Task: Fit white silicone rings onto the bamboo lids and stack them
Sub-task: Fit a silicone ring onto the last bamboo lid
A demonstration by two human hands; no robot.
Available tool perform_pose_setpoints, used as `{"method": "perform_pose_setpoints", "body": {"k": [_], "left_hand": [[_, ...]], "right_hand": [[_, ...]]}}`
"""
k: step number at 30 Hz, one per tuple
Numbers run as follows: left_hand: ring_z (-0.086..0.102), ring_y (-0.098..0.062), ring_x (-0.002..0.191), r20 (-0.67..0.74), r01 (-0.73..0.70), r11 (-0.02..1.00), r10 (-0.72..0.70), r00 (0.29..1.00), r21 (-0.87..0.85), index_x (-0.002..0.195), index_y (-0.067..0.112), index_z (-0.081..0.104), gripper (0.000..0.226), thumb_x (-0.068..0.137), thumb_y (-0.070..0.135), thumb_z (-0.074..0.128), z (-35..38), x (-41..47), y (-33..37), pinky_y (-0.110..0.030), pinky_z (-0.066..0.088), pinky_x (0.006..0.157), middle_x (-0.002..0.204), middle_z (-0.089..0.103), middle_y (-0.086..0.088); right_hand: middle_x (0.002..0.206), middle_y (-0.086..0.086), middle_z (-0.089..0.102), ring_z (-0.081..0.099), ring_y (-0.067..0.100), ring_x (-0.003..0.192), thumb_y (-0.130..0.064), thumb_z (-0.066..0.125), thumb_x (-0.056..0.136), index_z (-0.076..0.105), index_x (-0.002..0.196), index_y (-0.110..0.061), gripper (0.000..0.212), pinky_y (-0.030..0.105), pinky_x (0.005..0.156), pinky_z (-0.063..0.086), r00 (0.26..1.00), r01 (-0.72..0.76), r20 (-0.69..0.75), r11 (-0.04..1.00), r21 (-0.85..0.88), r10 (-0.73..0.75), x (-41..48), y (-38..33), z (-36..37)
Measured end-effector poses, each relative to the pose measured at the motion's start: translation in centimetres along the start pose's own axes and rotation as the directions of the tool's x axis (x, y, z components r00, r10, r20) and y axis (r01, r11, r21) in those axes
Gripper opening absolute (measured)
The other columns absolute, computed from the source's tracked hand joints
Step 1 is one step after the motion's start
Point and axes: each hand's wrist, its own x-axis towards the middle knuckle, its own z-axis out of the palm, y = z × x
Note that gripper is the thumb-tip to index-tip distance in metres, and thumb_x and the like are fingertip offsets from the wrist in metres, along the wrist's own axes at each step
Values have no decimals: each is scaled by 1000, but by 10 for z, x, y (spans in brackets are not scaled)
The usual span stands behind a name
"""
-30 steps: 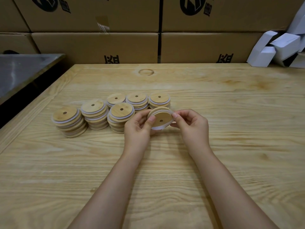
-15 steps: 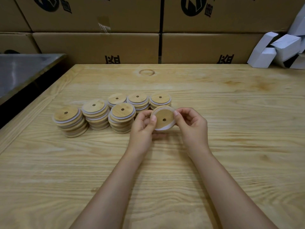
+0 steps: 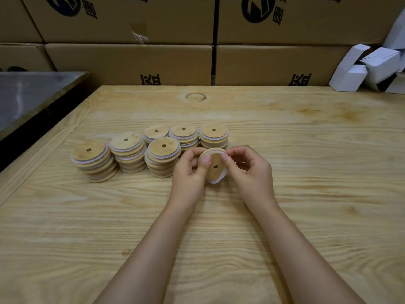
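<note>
Six stacks of ringed lids [image 3: 129,151] are ranged at ten to twelve o'clock on the grained pine table [image 3: 306,150]. The left hand [image 3: 190,172] is closed on the bamboo lid [image 3: 213,166] from nine o'clock; the lid is held tilted, its drilled face toward the camera. The soft white silicone ring [image 3: 215,181] is seen half seated, sagging free at six o'clock. The right hand [image 3: 252,172] pinches the rim from three o'clock, equally near.

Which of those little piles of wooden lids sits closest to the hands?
The back-row pile on the far right: it stands directly behind the held lid, nearly touching it. The other five sit further left.
</note>
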Motion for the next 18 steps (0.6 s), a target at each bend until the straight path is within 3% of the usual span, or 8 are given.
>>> {"method": "perform_pose_setpoints", "body": {"k": [4,9,13,18], "left_hand": [[62,-11,79,-8,-1,1000,1,1000,-11,94,18,56,15,93,4,50,1,1,0,-46,51,79,86,66,-1],[60,-17,92,-30,0,1000,1,1000,23,96,24,55,20,94,4,49,2,2,0,-56,48,92,97,63,-4],[62,-15,89,-34,25,999,-27,999,-34,95,20,56,18,95,4,48,2,2,1,-49,51,86,93,65,-2],[60,-13,80,-23,81,989,-84,996,-123,91,16,53,16,96,4,44,1,2,1,-25,55,63,89,63,-3]], "right_hand": [[73,-17,69,64,-1,72,-7,70,82,66,74,-27,22,14,69,49,998,-13,-56,998,59,16,1,0,1],[72,-13,71,66,6,73,-4,71,81,67,69,-26,25,31,76,55,992,-70,-97,989,129,83,2,-1,3],[74,-11,72,67,6,77,-3,71,80,67,71,-21,20,25,77,54,993,-74,-78,988,136,85,3,-1,2],[79,-9,70,65,3,77,-2,67,83,67,78,-19,18,20,76,52,997,-73,-1,991,111,73,4,0,2]]}}
